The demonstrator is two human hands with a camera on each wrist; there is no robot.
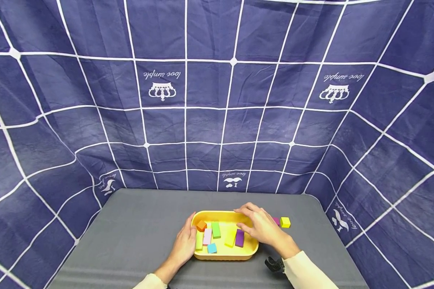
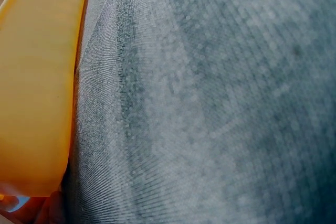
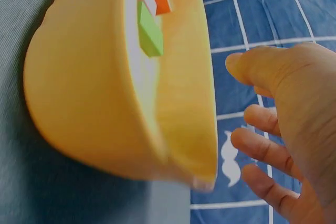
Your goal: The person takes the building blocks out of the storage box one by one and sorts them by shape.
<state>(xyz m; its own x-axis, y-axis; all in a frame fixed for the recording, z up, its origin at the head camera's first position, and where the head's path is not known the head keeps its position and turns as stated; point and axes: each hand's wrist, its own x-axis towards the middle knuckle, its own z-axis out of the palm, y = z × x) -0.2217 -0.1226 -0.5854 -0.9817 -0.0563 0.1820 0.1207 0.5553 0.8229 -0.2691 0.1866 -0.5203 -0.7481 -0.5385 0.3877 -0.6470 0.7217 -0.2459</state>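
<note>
Hands (image 1: pixel 264 226) flank yellow tray (image 1: pixel 224 255) | left (image 1: pixel 185 243) seemingly touching rim

The head view looks forward and down from afar; both wrist views sit very close, sharing the yellow oval plastic tray (image 1: pixel 224 254) (image 2: pixel 37 87) (image 3: pixel 79 93) on the grey bench (image 1: pixel 137 237) (image 2: pixel 210 103).

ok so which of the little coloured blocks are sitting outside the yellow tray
Two: the yellow cube on the grey table right of the yellow tray, and a magenta block beside it, partly hidden by the right hand. The others lie inside the tray.
</note>
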